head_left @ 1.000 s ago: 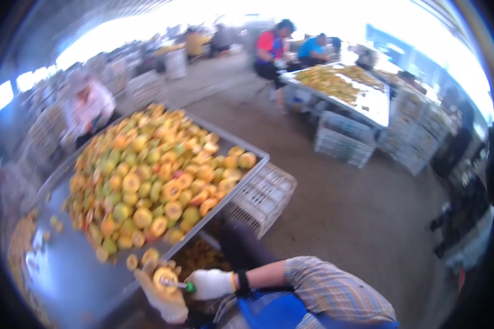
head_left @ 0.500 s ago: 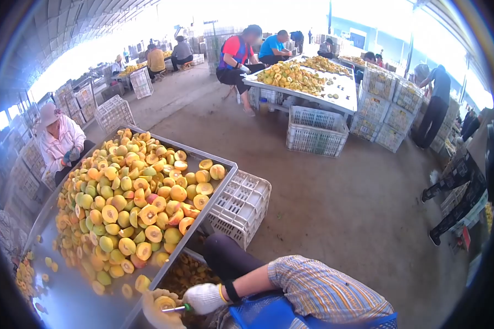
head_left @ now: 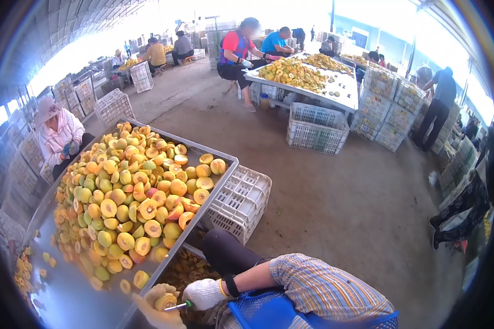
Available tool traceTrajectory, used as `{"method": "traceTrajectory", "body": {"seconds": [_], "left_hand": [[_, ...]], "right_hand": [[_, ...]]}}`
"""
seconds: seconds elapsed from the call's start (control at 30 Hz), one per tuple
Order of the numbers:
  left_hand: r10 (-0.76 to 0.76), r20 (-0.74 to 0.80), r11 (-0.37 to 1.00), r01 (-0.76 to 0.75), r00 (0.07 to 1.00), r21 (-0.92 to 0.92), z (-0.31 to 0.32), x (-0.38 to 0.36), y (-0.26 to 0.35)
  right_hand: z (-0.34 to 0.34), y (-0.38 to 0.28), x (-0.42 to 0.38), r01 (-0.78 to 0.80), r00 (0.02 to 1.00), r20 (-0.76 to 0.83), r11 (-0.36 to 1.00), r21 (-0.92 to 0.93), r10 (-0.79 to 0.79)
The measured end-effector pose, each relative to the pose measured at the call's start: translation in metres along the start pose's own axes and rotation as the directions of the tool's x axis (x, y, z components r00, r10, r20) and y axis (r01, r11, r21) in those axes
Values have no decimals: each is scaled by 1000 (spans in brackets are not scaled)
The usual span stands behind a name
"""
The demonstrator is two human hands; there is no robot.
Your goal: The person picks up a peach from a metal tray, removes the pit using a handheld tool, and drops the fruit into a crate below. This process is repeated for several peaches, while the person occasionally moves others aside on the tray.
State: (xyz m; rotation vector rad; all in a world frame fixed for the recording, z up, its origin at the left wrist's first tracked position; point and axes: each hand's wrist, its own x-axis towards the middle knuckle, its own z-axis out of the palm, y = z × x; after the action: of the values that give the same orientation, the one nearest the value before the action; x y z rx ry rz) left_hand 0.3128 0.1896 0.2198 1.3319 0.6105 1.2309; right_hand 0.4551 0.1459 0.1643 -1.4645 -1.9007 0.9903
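My left hand (head_left: 151,313), in a blurred pale glove, holds a cut half of a yellow fruit (head_left: 165,301), which looks like a peach or apricot, beside the metal table's edge. In a white knitted glove, my right hand (head_left: 203,294) grips a thin metal tool with a green handle (head_left: 188,303). The tool's shaft (head_left: 175,307) reaches across to the fruit half; whether its tip is inside the flesh is hard to see. A heap of halved yellow fruit (head_left: 126,192) covers much of the table to the left.
The metal table's raised rim (head_left: 206,205) runs beside me. Below the hands are brownish pieces (head_left: 186,268). A white plastic crate (head_left: 241,200) stands by the table. A co-worker in pink (head_left: 60,134) sits across. Farther off are another fruit table (head_left: 340,90) and stacked crates (head_left: 379,104).
Both hands stay close together, with the fruit half and tool still held and slightly shifted. The co-worker in pink has lowered their head. At far right, a person's legs have moved.
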Motion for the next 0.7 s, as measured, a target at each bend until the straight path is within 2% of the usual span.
{"method": "traceTrajectory", "body": {"seconds": [0.03, 0.07, 0.1, 0.13, 0.17, 0.2, 0.27, 0.33, 0.37, 0.4, 0.43, 0.47, 0.5, 0.57, 0.6, 0.63, 0.67, 0.7], "left_hand": [[357, 136, 914, -375, 924, 155, -2, 0, -9], [357, 143, 915, -377, 923, 148, 5, 0, -6], [344, 31, 937, -345, 938, 51, 17, -3, 0], [315, -79, 946, -320, 946, -47, 23, -5, 3], [316, -76, 946, -321, 946, -50, 21, -3, -2], [310, 70, 923, -282, 948, -263, 14, 3, -12], [366, 340, 781, -88, 866, -618, -5, 17, -41], [494, 534, 552, 227, 686, -803, -19, 21, -58], [496, 534, 551, 227, 685, -803, -25, 17, -53], [80, 425, 501, 332, 902, -799, -33, 11, -41], [-368, 253, 410, 401, 895, -819, -39, 5, -28], [-453, -16, 627, 305, 891, -717, -34, 4, -8], [-453, -295, 805, 244, 841, -541, -27, 4, 7], [-352, -338, 826, 120, 873, -550, -119, -10, -38], [-348, -372, 837, 107, 860, -537, -133, -8, -39], [-295, -552, 950, 177, 780, -257, -154, -16, -35], [-184, -719, 955, 296, 670, 32, -172, -39, -23], [-211, -729, 816, 528, 651, 236, -173, -52, 2]], "right_hand": [[11, 3, -1, -2, 1000, -2, 1000, -1, 2], [15, -3, -4, 79, 987, 125, 987, 142, -97], [20, -6, -6, 138, 950, 230, 947, 291, -209], [33, -4, -2, -3, 963, 245, 905, 425, -111], [36, -2, -2, -4, 964, 242, 906, 423, -109], [38, 0, -1, 26, 966, 214, 881, 473, -143], [39, 6, 0, 85, 966, 155, 821, 565, -207], [39, 10, 0, 143, 962, 85, 745, 652, -260], [32, 9, -1, 145, 962, 85, 746, 651, -261], [17, 7, -1, 122, 964, 161, 887, 445, -213], [3, 5, 0, 103, 963, 224, 972, 211, -151], [-5, 0, 2, 106, 956, 276, 994, -1, -101], [-11, -1, 2, 111, 954, 280, 994, -1, -106], [-14, 2, 3, 130, 965, 249, 979, -155, -89], [-16, 3, 6, 42, 980, 197, 978, -206, -1], [-21, 9, 5, 48, 985, 170, 971, -235, -8], [-20, 22, 7, 30, 983, 182, 958, -284, 23], [-27, 20, 9, 25, 932, 318, 845, -534, 173]]}}
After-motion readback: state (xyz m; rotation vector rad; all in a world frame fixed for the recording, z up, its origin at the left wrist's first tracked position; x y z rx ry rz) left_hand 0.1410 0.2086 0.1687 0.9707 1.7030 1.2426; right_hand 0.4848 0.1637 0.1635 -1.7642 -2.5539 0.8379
